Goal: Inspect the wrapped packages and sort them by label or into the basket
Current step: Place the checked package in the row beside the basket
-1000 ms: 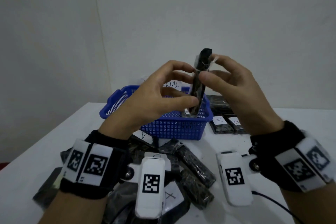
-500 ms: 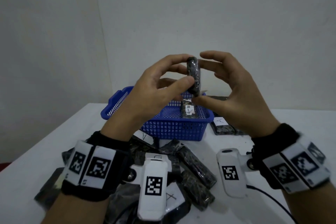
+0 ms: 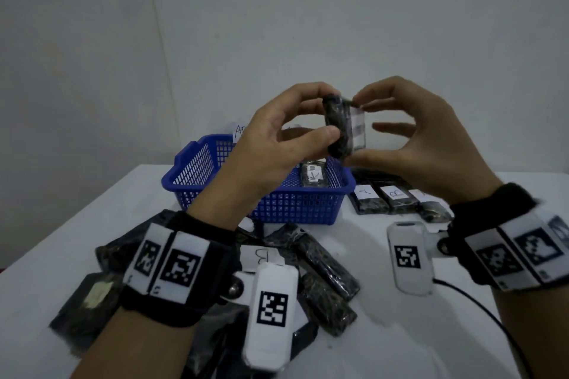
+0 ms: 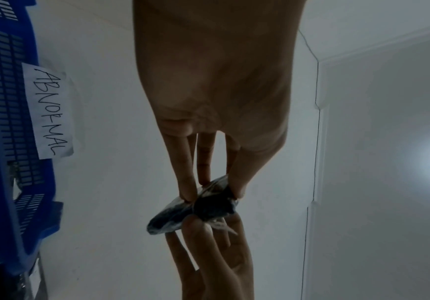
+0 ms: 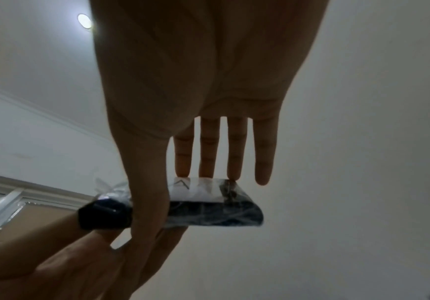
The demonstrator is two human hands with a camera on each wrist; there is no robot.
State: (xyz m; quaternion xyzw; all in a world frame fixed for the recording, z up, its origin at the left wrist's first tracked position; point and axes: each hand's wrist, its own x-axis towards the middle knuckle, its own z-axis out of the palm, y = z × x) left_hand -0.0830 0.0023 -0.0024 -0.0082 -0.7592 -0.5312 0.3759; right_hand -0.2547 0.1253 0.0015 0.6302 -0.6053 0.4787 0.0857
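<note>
A dark wrapped package (image 3: pixel 338 129) is held upright above the blue basket (image 3: pixel 212 184), and its white label (image 3: pixel 358 129) faces right. My left hand (image 3: pixel 327 114) pinches its left edge between thumb and fingers. My right hand (image 3: pixel 355 130) holds the labelled side, index finger on top and thumb underneath. In the right wrist view the thumb crosses the package (image 5: pixel 216 213) and the label (image 5: pixel 198 190) shows a partial pen mark. In the left wrist view both hands' fingertips meet on the package (image 4: pixel 203 209).
The basket carries an "ABNORMAL" tag (image 4: pixel 52 113) and holds one package (image 3: pixel 313 176). Packages labelled A (image 3: pixel 365 197) and B (image 3: pixel 397 197) lie in a row to its right. A heap of unsorted packages (image 3: pixel 326 274) lies in front. A black cable (image 3: pixel 480 314) runs at the right.
The package has been turned in my fingers from a tall edge-on pose so that its label side shows. Both hands stayed above the basket.
</note>
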